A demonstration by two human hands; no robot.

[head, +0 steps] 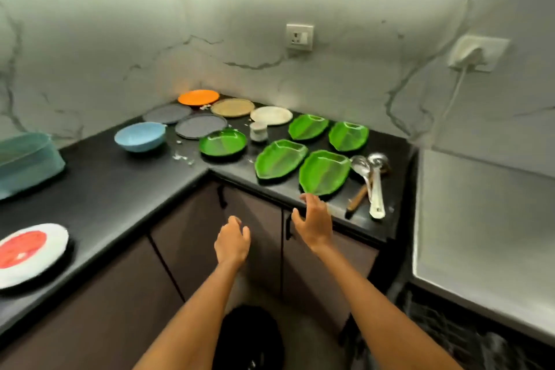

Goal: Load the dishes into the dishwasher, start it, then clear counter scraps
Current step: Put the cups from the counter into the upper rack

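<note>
Cut off: a teal container point(25, 164) and a red-and-white plate point(30, 252) both run past the frame's left edge, well left of the counter corner point(207, 170).
Hard to make out: the dark rack point(450, 330) at lower right, below the pale panel, is blurred; whether it is the dishwasher cannot be told. A dark rounded thing point(249, 336) between the forearms is unclear too.
Scraps: small pale bits point(181, 157) lie just left of the counter corner, more among the dishes behind it.
Left hand point(232, 242): empty, fingers loosely curled, in front of the cabinet doors below the counter corner, touching nothing.
Right hand point(313, 221): empty, fingers spread and relaxed, at the counter's front edge right of the corner; fingertips just beside the nearest green leaf plate point(324, 171), contact uncertain.
Dishes: four green leaf plates and a round green plate point(222, 143) sit right of and behind the corner; a blue bowl point(140, 136), two grey plates, orange plate point(198, 97), tan plate and white plate lie further back.
Spoons point(372, 180): steel ladles and a wooden handle lie right of the nearest leaf plate.
</note>
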